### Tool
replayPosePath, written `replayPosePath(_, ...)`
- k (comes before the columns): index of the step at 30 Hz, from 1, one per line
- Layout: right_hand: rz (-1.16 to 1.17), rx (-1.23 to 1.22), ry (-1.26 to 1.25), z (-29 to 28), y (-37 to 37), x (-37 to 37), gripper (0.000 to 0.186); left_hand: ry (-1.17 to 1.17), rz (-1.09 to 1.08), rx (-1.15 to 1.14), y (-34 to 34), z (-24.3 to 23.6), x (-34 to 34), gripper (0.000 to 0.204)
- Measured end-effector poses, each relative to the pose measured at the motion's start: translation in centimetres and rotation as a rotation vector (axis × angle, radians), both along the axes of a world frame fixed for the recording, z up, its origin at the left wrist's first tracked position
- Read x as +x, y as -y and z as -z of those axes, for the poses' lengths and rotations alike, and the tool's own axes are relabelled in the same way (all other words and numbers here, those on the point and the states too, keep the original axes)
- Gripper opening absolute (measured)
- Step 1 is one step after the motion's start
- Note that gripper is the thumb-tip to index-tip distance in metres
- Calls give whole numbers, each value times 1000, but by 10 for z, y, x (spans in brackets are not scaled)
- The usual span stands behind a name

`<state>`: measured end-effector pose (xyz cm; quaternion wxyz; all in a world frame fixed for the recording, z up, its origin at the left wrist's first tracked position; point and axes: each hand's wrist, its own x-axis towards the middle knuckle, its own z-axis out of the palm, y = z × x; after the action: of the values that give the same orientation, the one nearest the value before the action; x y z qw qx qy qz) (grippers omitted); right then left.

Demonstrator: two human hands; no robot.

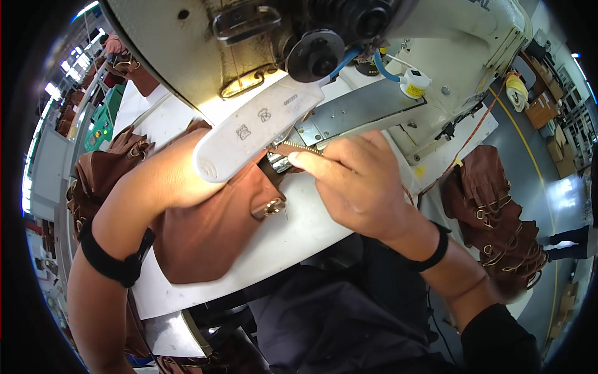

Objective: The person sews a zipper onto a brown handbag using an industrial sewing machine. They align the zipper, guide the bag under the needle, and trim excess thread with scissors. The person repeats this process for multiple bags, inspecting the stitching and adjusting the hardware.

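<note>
A brown leather bag (202,240) lies on the white table, its upper part running under the head of a sewing machine (168,40). My right hand (358,181) pinches a brown strip with metal zipper teeth (294,148) beside the machine's needle area. My left forearm (149,177) reaches across the bag from the left. A long pale plate (255,131) on the machine covers my left hand, so its fingers are hidden. On the bag's right edge is a tab with a gold-coloured metal fitting (272,207).
More brown leather bags (492,218) are piled to the right, and others (103,168) lie at the left. The machine's metal arm (367,112) extends behind my right hand. A small white bottle (414,83) stands on it. A red cord (464,146) hangs at the right.
</note>
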<state>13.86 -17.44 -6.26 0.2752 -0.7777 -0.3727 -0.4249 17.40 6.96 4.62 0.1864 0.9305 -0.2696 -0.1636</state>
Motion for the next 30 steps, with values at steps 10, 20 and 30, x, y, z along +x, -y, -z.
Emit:
replayPosePath(10, 24, 161, -172, -8, -5, 11, 22, -417, -519, -762, 0, 37, -24, 14)
replayPosePath(20, 169, 270, -100, -4, -19, 19, 17, -653, -608, -999, -6, 64, -27, 18)
replayPosePath(30, 141, 606, -328, 4, 7, -25, 32, -397, -479, -619, -23, 77, -27, 34)
